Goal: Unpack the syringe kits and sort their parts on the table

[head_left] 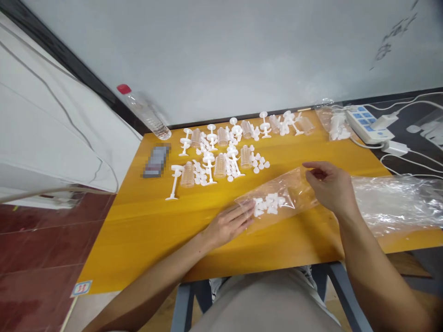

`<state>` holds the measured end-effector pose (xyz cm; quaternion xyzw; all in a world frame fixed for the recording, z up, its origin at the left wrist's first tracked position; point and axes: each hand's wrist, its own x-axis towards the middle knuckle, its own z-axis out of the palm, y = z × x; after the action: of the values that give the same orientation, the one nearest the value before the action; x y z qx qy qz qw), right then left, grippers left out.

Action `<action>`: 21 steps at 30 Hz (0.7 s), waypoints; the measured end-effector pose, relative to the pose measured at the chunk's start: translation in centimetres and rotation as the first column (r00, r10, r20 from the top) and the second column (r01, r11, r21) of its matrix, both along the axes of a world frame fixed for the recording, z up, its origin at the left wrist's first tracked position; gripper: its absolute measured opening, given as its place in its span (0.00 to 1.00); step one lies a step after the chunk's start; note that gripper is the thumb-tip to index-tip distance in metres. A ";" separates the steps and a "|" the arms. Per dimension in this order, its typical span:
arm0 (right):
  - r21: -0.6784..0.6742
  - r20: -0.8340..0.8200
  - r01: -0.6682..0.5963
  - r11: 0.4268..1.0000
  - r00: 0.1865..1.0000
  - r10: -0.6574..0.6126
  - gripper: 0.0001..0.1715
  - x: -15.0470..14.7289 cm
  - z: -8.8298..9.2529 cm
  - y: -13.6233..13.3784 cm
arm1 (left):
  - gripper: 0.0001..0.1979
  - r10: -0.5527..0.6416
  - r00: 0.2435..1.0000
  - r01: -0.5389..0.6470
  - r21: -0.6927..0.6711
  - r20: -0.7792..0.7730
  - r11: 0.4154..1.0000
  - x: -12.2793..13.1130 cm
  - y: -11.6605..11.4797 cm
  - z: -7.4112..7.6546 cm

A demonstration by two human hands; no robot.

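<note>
A clear plastic bag (290,198) with several small white pieces (268,204) inside lies on the yellow table near its front. My left hand (230,224) rests at the bag's left end, fingers stretched out against the plastic. My right hand (327,184) pinches the upper right edge of the bag between thumb and forefinger. Behind the bag stand two rows of white plunger-like parts (175,182), clear ribbed cups (188,174) and little clusters of white pieces (260,163).
A water bottle (148,113) with a red cap leans at the back left, near a blurred flat object (156,160). A power strip (368,124) with cables, a small filled bag (338,127) and clear plastic bags (398,203) are on the right.
</note>
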<state>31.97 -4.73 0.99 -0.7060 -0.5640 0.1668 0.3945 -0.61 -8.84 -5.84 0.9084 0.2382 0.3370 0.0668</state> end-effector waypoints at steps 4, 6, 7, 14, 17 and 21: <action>-0.012 0.081 -0.020 1.000 0.997 0.021 0.17 0.0 -0.8 1.0 | 0.31 0.004 1.000 -0.005 -0.036 -0.010 0.999 0.0 0.3 -0.1; -0.038 0.079 -0.032 0.999 0.996 0.035 0.17 -0.3 -1.2 1.4 | 0.31 -0.023 0.999 0.022 -0.030 -0.030 0.999 0.3 0.7 -0.2; -0.049 0.075 -0.035 0.998 0.996 0.039 0.17 -0.5 -1.3 1.5 | 0.31 -0.046 0.998 0.045 -0.028 -0.044 0.999 0.5 1.0 -0.2; -0.081 0.076 -0.043 0.996 0.996 0.050 0.18 -1.6 -0.7 2.1 | 0.30 -0.206 0.972 0.200 -0.063 -0.115 0.978 3.7 3.3 -0.6; -0.076 0.072 -0.039 0.996 0.996 0.044 0.19 -1.5 -0.2 2.3 | 0.26 -0.219 0.966 0.204 -0.112 -0.141 0.973 4.7 3.7 -0.6; -0.005 0.070 -0.023 1.000 0.997 0.023 0.19 -1.3 0.8 2.2 | 0.30 -0.215 0.968 0.197 -0.135 -0.128 0.971 4.9 3.8 -1.2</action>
<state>30.69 -2.56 1.83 -0.7056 -0.5853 0.1478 0.3711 4.26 -5.07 -7.08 0.9441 0.1666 0.2479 0.1395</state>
